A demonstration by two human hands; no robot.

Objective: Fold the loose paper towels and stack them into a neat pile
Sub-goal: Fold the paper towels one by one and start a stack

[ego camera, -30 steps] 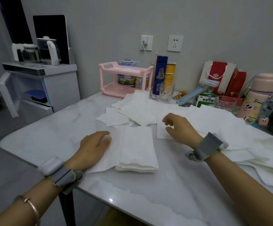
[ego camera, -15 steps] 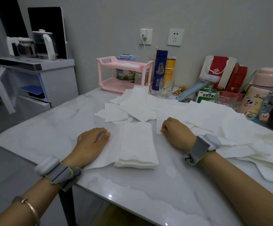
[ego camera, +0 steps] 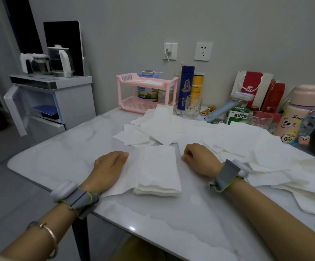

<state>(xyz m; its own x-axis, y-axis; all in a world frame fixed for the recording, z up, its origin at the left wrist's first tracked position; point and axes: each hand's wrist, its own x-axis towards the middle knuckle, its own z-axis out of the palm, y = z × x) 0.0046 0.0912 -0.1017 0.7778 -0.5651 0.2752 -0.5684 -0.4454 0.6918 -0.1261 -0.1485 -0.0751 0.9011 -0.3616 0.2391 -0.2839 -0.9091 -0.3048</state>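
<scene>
Paper towels (ego camera: 237,146): mostly loose, behind and right of the folded pile (ego camera: 158,172), the only part done. My left hand (ego camera: 108,166) lies flat on a sheet (ego camera: 126,179) left of the pile. Right hand (ego camera: 200,161) is curled just right of it; can't tell if it's pinching anything.

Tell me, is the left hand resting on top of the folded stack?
No, the left hand lies flat on a loose sheet beside the folded stack.

Home dining corner, marble table (ego camera: 62,162), kettle (ego camera: 60,61), pink rack (ego camera: 147,81), thermos (ego camera: 187,87)
</scene>
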